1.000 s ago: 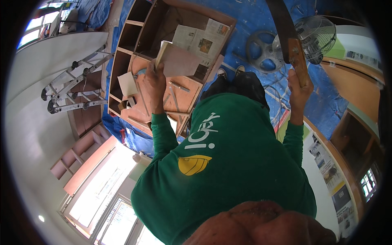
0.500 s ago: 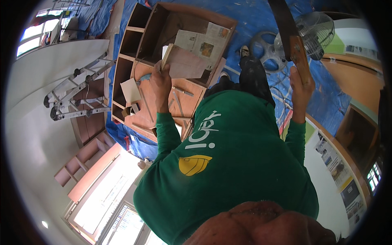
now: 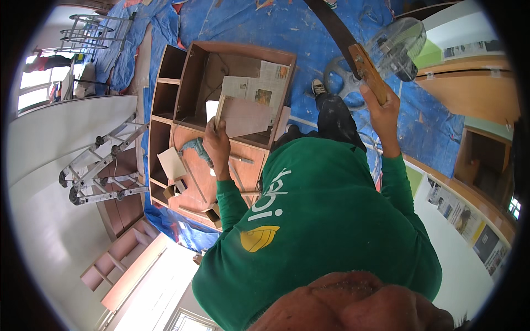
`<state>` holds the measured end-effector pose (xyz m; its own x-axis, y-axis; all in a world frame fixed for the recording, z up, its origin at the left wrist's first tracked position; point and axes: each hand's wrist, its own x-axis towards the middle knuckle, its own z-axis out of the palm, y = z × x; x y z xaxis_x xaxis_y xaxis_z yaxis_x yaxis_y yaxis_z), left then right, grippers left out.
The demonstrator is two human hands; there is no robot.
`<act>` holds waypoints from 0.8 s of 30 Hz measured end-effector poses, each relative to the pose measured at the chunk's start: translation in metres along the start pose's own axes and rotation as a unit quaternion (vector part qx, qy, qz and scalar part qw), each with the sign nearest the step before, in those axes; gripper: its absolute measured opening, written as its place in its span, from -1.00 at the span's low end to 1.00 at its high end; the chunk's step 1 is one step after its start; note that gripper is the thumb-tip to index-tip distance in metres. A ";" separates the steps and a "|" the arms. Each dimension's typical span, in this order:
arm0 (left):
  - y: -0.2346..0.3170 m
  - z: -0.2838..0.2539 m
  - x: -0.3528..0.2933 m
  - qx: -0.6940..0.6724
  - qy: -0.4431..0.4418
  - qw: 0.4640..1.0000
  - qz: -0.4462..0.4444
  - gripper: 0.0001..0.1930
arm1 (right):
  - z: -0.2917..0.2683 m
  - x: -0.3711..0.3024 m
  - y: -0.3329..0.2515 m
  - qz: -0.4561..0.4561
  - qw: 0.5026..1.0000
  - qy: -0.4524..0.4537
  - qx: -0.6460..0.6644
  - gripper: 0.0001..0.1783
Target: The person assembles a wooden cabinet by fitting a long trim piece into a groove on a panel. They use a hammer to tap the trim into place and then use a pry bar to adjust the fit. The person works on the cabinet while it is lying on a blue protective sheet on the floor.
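Observation:
My left hand (image 3: 217, 146) is closed round a thin strip of pale wood (image 3: 220, 112), held upright over the cabinet. A flat pinkish panel (image 3: 247, 117) shows right beside the strip; I cannot tell whether the two are joined. My right hand (image 3: 385, 110) grips the wooden handle (image 3: 369, 76) of a handsaw, whose long dark blade (image 3: 335, 26) points away and to the left. Close by my left hand lies a teal power drill (image 3: 195, 150) on the cabinet's wooden surface, partly hidden by the hand.
The brown wooden cabinet (image 3: 291, 71) lies on blue sheeting (image 3: 232, 25), with newspaper (image 3: 251, 87) inside. Offcuts and a small box (image 3: 174, 188) rest on its near part. A fan (image 3: 398, 48) stands at right, a folding ladder (image 3: 105, 165) at left.
The whole view has shifted, with the cabinet lower in it. My right hand and the saw have swung left, the blade tilting further over. More of the drill shows beside my left hand.

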<state>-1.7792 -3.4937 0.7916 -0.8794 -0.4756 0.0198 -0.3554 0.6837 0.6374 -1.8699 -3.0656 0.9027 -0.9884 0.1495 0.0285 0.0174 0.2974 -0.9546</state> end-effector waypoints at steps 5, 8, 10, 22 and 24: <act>-0.002 0.013 0.006 -0.005 0.042 0.999 0.021 -0.68 | 0.009 0.049 0.019 -0.020 0.999 0.007 -0.024 -0.59; -0.004 0.016 0.007 -0.002 0.052 0.999 0.015 -0.68 | 0.014 0.074 0.035 -0.016 1.000 0.021 -0.010 -0.59; -0.004 0.016 0.006 -0.006 0.055 0.998 0.014 -0.67 | 0.013 0.083 0.037 0.005 1.000 0.017 -0.017 -0.60; 0.007 0.013 0.035 -0.002 0.056 0.996 0.070 -0.66 | 0.034 0.083 0.025 0.042 0.998 0.018 -0.031 -0.57; 0.015 0.012 0.053 -0.008 0.058 0.994 0.090 -0.65 | 0.038 0.090 0.026 0.038 0.999 0.012 -0.030 -0.57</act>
<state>-1.8351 -3.5016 0.7931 -0.8859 -0.4072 0.2223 -0.1898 0.7554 0.6272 -1.9639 -3.0806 0.8691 -0.9798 0.1968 -0.0351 0.1020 0.3411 -0.9345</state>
